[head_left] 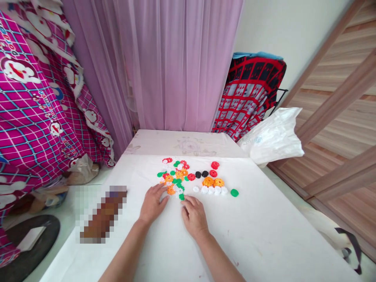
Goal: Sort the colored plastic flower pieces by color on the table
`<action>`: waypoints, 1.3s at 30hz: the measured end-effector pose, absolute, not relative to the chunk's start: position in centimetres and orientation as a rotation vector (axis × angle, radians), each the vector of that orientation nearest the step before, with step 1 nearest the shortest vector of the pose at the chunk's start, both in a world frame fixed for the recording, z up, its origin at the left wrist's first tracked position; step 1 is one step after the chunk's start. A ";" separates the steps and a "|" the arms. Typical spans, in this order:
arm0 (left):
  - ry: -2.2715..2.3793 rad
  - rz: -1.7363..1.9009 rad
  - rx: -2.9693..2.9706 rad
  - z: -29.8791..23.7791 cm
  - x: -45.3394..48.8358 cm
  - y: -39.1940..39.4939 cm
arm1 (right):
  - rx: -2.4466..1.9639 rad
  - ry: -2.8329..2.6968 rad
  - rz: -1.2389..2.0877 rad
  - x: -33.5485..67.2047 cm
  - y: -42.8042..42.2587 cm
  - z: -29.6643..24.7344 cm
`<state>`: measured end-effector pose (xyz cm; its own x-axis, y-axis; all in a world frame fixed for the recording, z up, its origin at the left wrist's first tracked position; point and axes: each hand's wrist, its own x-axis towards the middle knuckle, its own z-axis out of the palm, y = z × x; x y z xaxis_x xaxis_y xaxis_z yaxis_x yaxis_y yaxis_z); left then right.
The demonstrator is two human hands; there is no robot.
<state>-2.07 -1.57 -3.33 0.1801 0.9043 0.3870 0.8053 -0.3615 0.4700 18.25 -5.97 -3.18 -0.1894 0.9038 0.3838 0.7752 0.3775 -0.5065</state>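
Note:
A mixed pile of small crochet-like flower pieces in orange, white, red and green lies in front of my hands on the white table. My left hand (153, 201) rests at the pile's left edge, fingers stretched out and thumb apart, fingertips by an orange flower (170, 190). On the near side, my right hand (194, 214) lies with fingers slightly bent, its fingertips at a green piece (181, 197). Whether they press on it I cannot tell. To the right are sorted pieces: two black ones (205, 174), two orange flowers (219, 182), and a row of white ones (217, 190).
A lone green piece (234, 192) lies right of the white row, and red pieces (215, 165) lie farther back. A pixelated brown object (102, 215) is at the table's left edge. A white plastic bag (273, 135) stands at the back right corner. Purple curtains (182, 66) hang behind.

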 end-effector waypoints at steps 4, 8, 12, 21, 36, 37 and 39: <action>1.646 0.831 2.389 -3.4 -1.3 -3.2 | -1.316 -1.968 0.215 18.3 -5.7 -3.8; 1.636 0.802 2.381 -3.3 -1.1 -3.7 | -1.302 -1.886 0.128 18.1 -4.9 -4.0; 1.621 0.836 2.345 -3.1 -1.2 -3.5 | -1.460 -1.822 0.045 17.5 -3.1 -3.7; 1.589 0.880 2.335 -3.0 -1.3 -3.5 | -1.601 -1.815 0.018 16.9 -1.6 -4.3; 1.571 0.882 2.347 -3.3 -1.5 -3.3 | -1.616 -1.769 -0.269 20.8 -1.8 -3.6; 1.573 0.887 2.347 -3.3 -1.5 -3.3 | -1.636 -1.762 -0.288 21.5 -1.5 -3.3; 1.576 0.897 2.350 -3.3 -1.5 -3.3 | -1.667 -1.756 -0.306 22.4 -0.9 -3.0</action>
<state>-1.52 -3.29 -3.32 0.2589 0.8865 0.3835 0.7825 -0.4253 0.4548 22.42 -0.88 -2.96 0.0587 0.7863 0.6150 0.9480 0.1493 -0.2812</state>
